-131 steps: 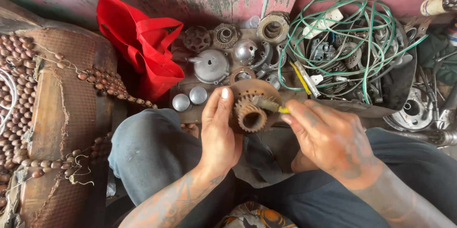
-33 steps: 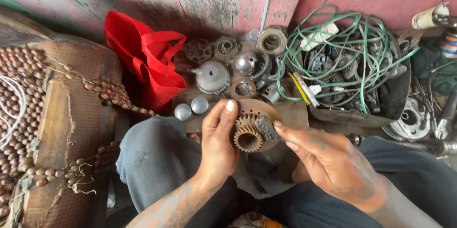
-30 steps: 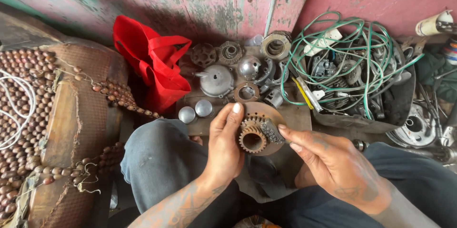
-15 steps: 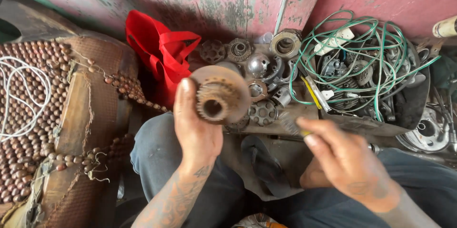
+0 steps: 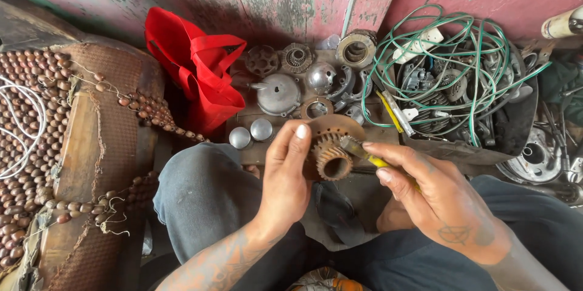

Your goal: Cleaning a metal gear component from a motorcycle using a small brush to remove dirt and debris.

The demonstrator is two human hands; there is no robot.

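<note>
Gear (image 5: 331, 157): rusty toothed hub on a round plate, held up over my lap in front of the parts board. My left hand (image 5: 284, 178) is clamped on its left edge, fingers wrapped over the rim, bore facing me. My right hand (image 5: 434, 197) is closed around a yellow-handled brush (image 5: 364, 152), tip touching the teeth on the right side.

Progress, as I judge it: cleaning is mid-way at best. Teeth and plate look brown with rust and grime all round, no bright metal showing. Far side of the gear is hidden, can't tell its state.

Containers:
- Red bag (image 5: 200, 78), standing against the wall, left of the parts. Mouth sagging, contents not visible.
- Dark tray (image 5: 516, 127) on the right, holding a tangle of green wire (image 5: 449, 54) over engine bits; can't make out each piece.
- Board (image 5: 255, 152) just beyond my knees carries loose parts: a grey domed cover (image 5: 278, 93), two small shiny caps (image 5: 250, 133), a ring (image 5: 317, 107), more gears and a bearing-like ring (image 5: 356, 51) by the wall.

Left of me: a beaded seat (image 5: 73, 145), worn, beads hanging loose.
</note>
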